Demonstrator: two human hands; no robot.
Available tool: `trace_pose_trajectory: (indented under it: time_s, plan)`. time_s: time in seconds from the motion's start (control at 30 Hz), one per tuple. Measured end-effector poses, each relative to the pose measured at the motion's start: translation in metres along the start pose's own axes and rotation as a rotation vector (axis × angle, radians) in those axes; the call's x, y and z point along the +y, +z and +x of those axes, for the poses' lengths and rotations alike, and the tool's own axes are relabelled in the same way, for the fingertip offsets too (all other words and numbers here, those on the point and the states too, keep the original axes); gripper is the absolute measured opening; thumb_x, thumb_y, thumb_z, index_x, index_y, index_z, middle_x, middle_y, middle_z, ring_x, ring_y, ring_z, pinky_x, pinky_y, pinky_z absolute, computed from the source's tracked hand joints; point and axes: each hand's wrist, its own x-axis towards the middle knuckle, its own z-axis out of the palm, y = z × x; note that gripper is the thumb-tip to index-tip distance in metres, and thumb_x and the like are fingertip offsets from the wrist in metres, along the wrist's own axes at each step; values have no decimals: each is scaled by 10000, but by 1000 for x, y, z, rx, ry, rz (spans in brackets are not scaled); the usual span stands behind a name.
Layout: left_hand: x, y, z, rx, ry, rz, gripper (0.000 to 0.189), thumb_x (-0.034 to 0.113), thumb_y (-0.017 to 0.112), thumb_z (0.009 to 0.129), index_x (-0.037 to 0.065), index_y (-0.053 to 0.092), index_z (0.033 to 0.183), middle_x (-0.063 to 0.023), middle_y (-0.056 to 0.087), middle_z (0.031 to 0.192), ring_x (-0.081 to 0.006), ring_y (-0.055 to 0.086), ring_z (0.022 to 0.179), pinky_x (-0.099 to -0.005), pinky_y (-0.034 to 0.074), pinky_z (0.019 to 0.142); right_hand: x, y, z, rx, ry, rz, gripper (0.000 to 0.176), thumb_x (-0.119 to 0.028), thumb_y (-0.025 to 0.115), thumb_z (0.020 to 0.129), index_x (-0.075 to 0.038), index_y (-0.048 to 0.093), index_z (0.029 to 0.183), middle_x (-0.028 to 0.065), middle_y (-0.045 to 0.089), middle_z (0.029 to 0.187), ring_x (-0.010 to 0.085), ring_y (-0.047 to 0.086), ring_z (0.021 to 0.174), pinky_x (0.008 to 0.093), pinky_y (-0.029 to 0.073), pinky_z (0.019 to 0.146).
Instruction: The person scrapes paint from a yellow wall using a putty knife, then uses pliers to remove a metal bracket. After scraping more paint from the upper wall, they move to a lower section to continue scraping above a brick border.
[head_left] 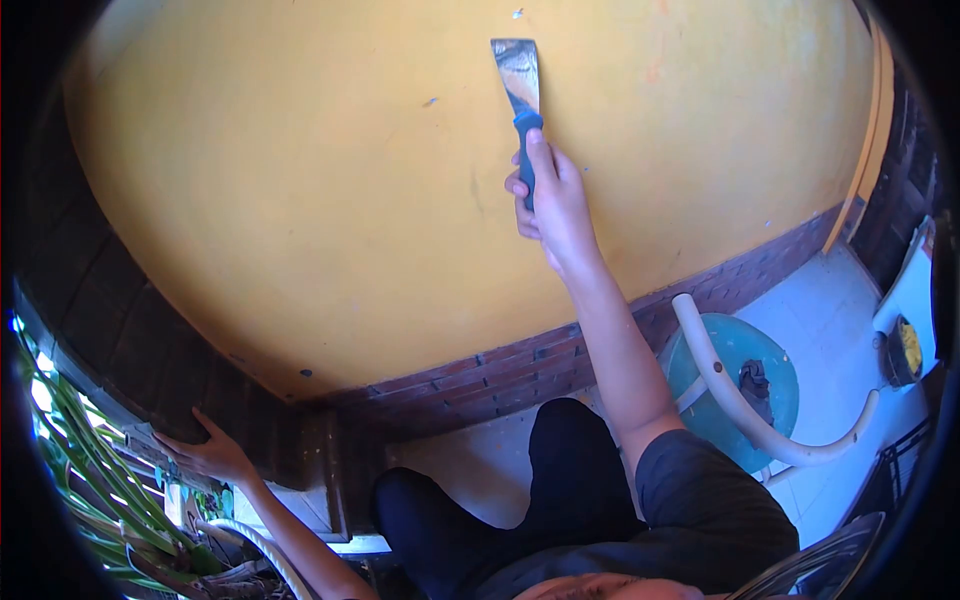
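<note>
My right hand (556,195) is wrapped round the dark blue handle of a putty knife (518,72), thumb along the handle. The wide metal blade points up and lies close over the yellow wall (340,200), just below a small pale chipped spot (517,14). Low on the left, my left hand (212,456) has its fingers spread, with nothing in it. It is at the edge of the dark tiled pillar (150,360), beside green leaves.
A band of brick (470,385) runs along the wall's foot. To my right stands a chair with a round teal seat (715,345) and a curved pale frame, a dark cloth (757,385) on it. Long-leaved plants (90,470) grow at the lower left. A bowl (905,352) with yellow contents is far right.
</note>
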Motion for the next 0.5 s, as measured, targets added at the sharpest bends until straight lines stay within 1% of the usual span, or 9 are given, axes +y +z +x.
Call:
trace_pose_trajectory:
  time_s: [0.07, 0.17, 0.27, 0.33, 0.5]
  plan:
    - [-2, 2, -1, -9, 2, 8, 794, 404, 764, 935, -15, 427, 1519, -224, 530, 1475, -394, 547, 1331, -492, 488, 1092, 3, -4, -11, 12, 55, -3, 438, -516, 448, 1094, -89, 500, 1009, -33, 444, 657, 31, 251, 369, 234, 180, 346]
    - [-2, 2, -3, -8, 0, 12, 791, 406, 758, 941, -13, 424, 1522, -219, 528, 1477, -386, 549, 1332, -483, 494, 1089, 4, -9, -2, 8, 34, -21, 439, -516, 451, 1093, -88, 497, 1004, -32, 448, 659, 31, 249, 373, 237, 180, 346]
    - [-4, 5, -3, 10, 21, 8, 783, 403, 752, 946, -13, 422, 1523, -216, 525, 1479, -377, 549, 1333, -477, 495, 1090, -13, -5, 16, -22, -36, -33, 441, -518, 456, 1091, -90, 492, 994, -32, 450, 662, 32, 247, 376, 240, 177, 347]
    - [-5, 6, -3, 19, 30, 3, 780, 398, 750, 949, -12, 419, 1525, -215, 523, 1481, -373, 550, 1332, -474, 495, 1091, -17, -6, 16, -39, -4, -22, 441, -519, 456, 1091, -92, 483, 981, -33, 443, 655, 35, 251, 378, 242, 179, 352]
    - [-5, 4, -3, 28, 39, 2, 779, 385, 753, 949, -9, 411, 1527, -219, 520, 1481, -376, 546, 1336, -477, 497, 1091, -3, -13, 4, -54, 60, -63, 448, -526, 454, 1089, -95, 478, 967, -35, 432, 646, 37, 255, 378, 245, 177, 357]
